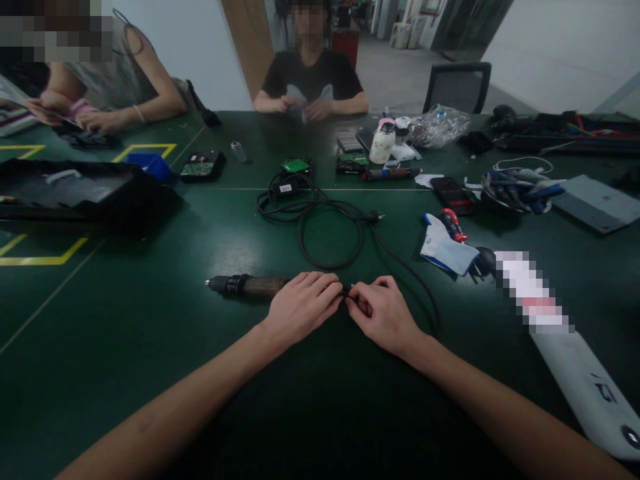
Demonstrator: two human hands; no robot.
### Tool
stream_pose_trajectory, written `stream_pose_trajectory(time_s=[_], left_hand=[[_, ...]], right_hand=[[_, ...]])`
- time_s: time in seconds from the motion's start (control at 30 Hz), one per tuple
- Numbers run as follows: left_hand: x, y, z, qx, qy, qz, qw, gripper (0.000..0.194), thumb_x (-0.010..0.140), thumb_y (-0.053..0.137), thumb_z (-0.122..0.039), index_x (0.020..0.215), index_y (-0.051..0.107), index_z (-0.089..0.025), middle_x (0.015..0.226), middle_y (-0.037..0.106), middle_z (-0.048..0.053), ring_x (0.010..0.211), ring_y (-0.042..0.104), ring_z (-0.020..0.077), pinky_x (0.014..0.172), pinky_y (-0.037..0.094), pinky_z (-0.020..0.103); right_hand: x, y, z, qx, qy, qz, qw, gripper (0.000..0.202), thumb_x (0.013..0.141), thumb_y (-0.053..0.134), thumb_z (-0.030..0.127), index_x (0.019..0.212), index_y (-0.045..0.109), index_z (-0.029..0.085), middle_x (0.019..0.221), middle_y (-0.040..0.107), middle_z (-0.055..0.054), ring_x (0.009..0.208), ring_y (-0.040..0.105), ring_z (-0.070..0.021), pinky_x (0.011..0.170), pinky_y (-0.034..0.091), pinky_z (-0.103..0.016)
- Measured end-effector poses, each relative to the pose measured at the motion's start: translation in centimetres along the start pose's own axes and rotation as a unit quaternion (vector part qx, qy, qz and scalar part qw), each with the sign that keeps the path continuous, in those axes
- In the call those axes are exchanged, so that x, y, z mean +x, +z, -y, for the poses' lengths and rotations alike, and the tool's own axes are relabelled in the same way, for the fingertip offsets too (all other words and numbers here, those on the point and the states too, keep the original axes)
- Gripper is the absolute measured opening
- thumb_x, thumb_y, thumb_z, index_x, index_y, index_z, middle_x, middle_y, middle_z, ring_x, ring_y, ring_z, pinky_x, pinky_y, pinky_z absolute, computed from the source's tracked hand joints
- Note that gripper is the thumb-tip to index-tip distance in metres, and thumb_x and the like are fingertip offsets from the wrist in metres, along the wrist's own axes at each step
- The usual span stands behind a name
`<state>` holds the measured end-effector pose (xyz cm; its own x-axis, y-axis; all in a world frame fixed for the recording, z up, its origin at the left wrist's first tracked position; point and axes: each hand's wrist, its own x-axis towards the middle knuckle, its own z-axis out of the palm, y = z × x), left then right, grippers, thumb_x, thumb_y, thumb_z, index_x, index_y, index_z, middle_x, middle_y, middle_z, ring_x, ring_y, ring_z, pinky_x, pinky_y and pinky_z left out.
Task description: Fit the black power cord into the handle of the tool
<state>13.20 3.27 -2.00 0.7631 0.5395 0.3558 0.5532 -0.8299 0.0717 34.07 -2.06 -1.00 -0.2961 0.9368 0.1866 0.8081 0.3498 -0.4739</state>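
Observation:
An electric screwdriver (pixel 263 287) with a dark tip and brown body lies across the green table (pixel 210 387), its tip toward the left. My left hand (pixel 305 301) is wrapped over the right part of its body. My right hand (pixel 384 312) pinches a small dark piece at the tool's right end, close beside my left fingertips; this looks like a cable plug, mostly hidden by the fingers. A black cable (pixel 330 265) lies coiled just beyond my hands, with a mains plug (pixel 374 216) and a small box with a white label (pixel 286 189).
A white-and-blue glove (pixel 445 247), red screwdriver (pixel 453 223) and long white object (pixel 575 373) lie at the right. Circuit boards (pixel 203 165), a bottle (pixel 383 143) and another electric tool (pixel 393 173) stand farther back. A black tray (pixel 75 193) is at left. Two people sit opposite.

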Motion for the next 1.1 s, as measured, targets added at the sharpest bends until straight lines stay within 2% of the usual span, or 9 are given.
stream_pose_trajectory(time_s=[0.13,0.27,0.43,0.57,0.7,0.87,1.0,1.1], left_hand=[[0.01,-0.13,-0.07,0.000,0.021,0.004,1.000,0.025,0.098,0.055,-0.029,0.121,0.060,-0.022,0.122,0.066,0.007,0.110,0.063,0.0228,0.094,0.049,0.040],[-0.04,-0.17,-0.06,-0.004,0.003,-0.006,1.000,0.020,0.100,0.053,-0.031,0.114,0.061,-0.021,0.118,0.067,0.006,0.106,0.064,0.0213,0.091,0.050,0.038],[-0.02,-0.23,-0.08,0.003,0.021,0.013,1.000,0.025,0.097,0.055,-0.028,0.121,0.059,-0.022,0.123,0.065,0.006,0.110,0.062,0.0231,0.094,0.049,0.040],[0.06,-0.18,-0.12,-0.002,0.003,0.000,1.000,0.020,0.100,0.052,-0.031,0.113,0.061,-0.020,0.118,0.067,0.006,0.106,0.064,0.0213,0.092,0.050,0.038],[0.07,-0.18,-0.15,-0.001,0.018,0.008,1.000,0.026,0.096,0.057,-0.029,0.121,0.060,-0.022,0.121,0.066,0.006,0.110,0.063,0.0232,0.093,0.049,0.040],[0.05,-0.17,-0.06,-0.001,0.004,0.008,1.000,0.021,0.101,0.051,-0.030,0.116,0.060,-0.020,0.120,0.066,0.006,0.107,0.063,0.0221,0.092,0.049,0.039],[-0.02,-0.18,0.03,0.000,0.030,0.019,0.999,0.026,0.099,0.053,-0.029,0.123,0.058,-0.022,0.125,0.065,0.006,0.111,0.062,0.0236,0.095,0.049,0.040],[-0.04,-0.09,0.06,0.000,0.019,0.011,1.000,0.021,0.100,0.052,-0.028,0.118,0.060,-0.021,0.122,0.066,0.006,0.109,0.063,0.0222,0.093,0.049,0.039]], right_hand=[[0.01,0.03,0.01,-0.001,-0.003,-0.004,1.000,0.014,0.099,0.055,0.028,0.088,0.060,0.021,0.068,0.060,0.003,0.061,0.051,-0.0143,0.085,0.033,-0.036],[0.01,-0.14,0.03,0.003,-0.001,0.006,1.000,0.013,0.099,0.055,0.028,0.089,0.060,0.021,0.068,0.059,0.004,0.061,0.051,-0.0143,0.085,0.033,-0.036],[0.01,-0.09,-0.06,0.002,-0.001,0.006,1.000,0.014,0.099,0.055,0.028,0.089,0.061,0.021,0.068,0.059,0.003,0.062,0.050,-0.0143,0.085,0.033,-0.036],[0.00,0.12,-0.13,0.000,-0.002,0.001,1.000,0.013,0.099,0.055,0.027,0.089,0.060,0.022,0.067,0.059,0.004,0.062,0.050,-0.0144,0.085,0.033,-0.036],[-0.01,0.09,-0.08,0.003,-0.001,0.000,1.000,0.014,0.099,0.055,0.028,0.088,0.060,0.022,0.067,0.058,0.004,0.061,0.050,-0.0142,0.086,0.033,-0.036],[-0.01,-0.08,0.03,0.003,0.001,0.001,1.000,0.012,0.098,0.056,0.027,0.088,0.060,0.022,0.067,0.058,0.004,0.062,0.050,-0.0143,0.086,0.034,-0.036],[0.00,-0.12,0.02,0.004,0.004,0.002,1.000,0.013,0.099,0.055,0.027,0.088,0.060,0.022,0.068,0.058,0.004,0.061,0.049,-0.0142,0.086,0.034,-0.036],[-0.01,-0.13,-0.04,0.006,0.002,0.005,1.000,0.012,0.099,0.056,0.027,0.089,0.060,0.022,0.068,0.058,0.004,0.062,0.050,-0.0143,0.085,0.034,-0.036]])
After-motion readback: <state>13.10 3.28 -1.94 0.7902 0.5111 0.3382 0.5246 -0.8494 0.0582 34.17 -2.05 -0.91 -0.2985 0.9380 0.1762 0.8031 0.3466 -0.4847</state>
